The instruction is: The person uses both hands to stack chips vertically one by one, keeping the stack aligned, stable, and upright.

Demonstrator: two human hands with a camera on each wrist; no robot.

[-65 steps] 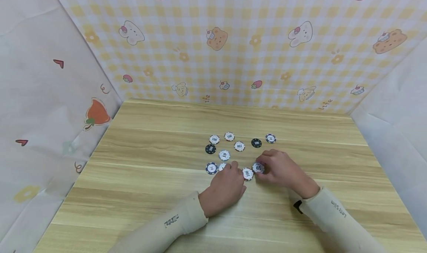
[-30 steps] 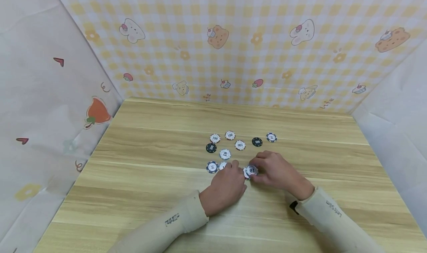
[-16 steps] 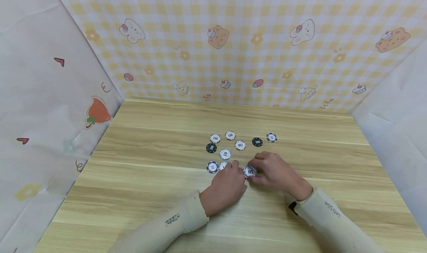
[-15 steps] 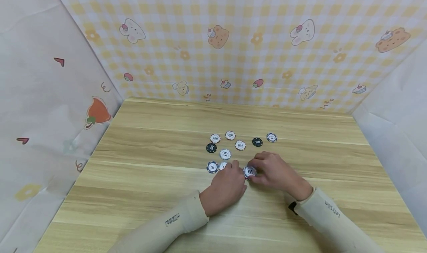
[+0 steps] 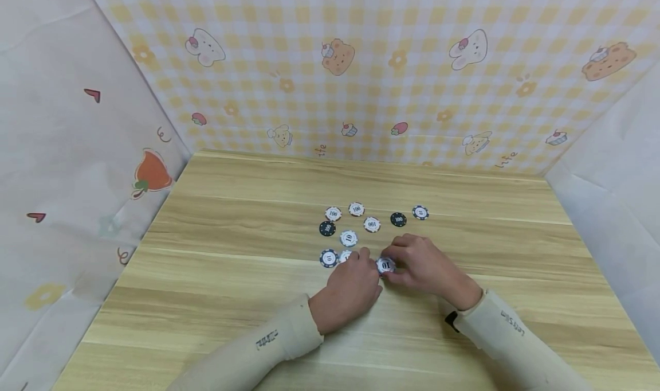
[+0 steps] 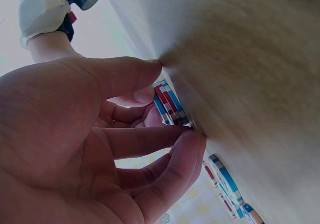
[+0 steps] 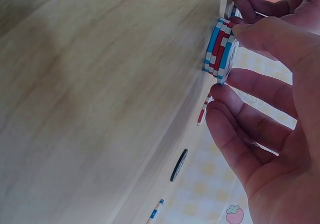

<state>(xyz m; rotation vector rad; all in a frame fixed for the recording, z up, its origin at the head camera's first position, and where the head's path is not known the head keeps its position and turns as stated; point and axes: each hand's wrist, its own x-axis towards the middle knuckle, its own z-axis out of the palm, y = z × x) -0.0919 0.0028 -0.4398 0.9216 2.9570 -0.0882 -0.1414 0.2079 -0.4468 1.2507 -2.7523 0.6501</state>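
With thumb and fingers, my right hand (image 5: 423, 268) pinches a short stack of poker chips (image 5: 385, 265). A white chip marked 10 lies uppermost. Side-on in the right wrist view, light blue and red edges show in the stack (image 7: 218, 49), with the fingers around its rim. Just left of it my left hand (image 5: 349, 288) rests fingertips on the table, fingers bent and holding nothing visible. In the left wrist view, the stack (image 6: 169, 103) appears beyond the gap between thumb and fingers. My left fingers partly cover another white chip (image 5: 345, 257).
Beside that chip lies a dark blue-edged chip (image 5: 329, 258). Several more lie farther back on the wooden table (image 5: 232, 207), including a light blue-edged chip (image 5: 349, 238), a black chip (image 5: 399, 219) and a red-edged chip (image 5: 372, 224). A checked cloth (image 5: 392, 87) hangs behind the table.
My right hand has moved left with the white 10 chip, bringing it from beside the red-edged 100 chip onto it and lining up their edges. My left hand has stayed in place.
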